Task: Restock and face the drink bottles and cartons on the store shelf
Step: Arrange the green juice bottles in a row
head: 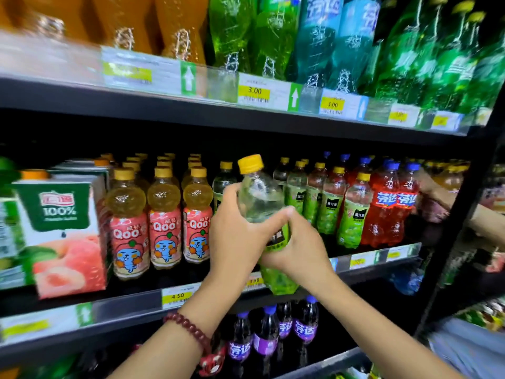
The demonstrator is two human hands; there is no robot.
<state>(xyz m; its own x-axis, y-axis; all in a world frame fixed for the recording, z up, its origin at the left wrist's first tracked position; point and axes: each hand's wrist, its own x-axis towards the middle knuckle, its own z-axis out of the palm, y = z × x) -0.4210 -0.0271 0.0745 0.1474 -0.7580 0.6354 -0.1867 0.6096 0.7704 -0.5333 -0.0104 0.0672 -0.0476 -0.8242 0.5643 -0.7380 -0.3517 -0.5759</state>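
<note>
Both hands grip one green-label bottle [263, 212]; left hand [235, 233] upper | right hand [296, 247] lower

On the middle shelf [131, 305], cartons [62, 231] stand at the left end, Qoo bottles [164, 222] beside them, soda bottles [388, 212] rightward.

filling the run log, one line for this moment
left hand and right hand: gripping green-label bottle | bottle: tilted, before middle shelf

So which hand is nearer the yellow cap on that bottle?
Left. The left hand grips the bottle high, just below the yellow cap; the right hand holds lower, around the green label.
</note>
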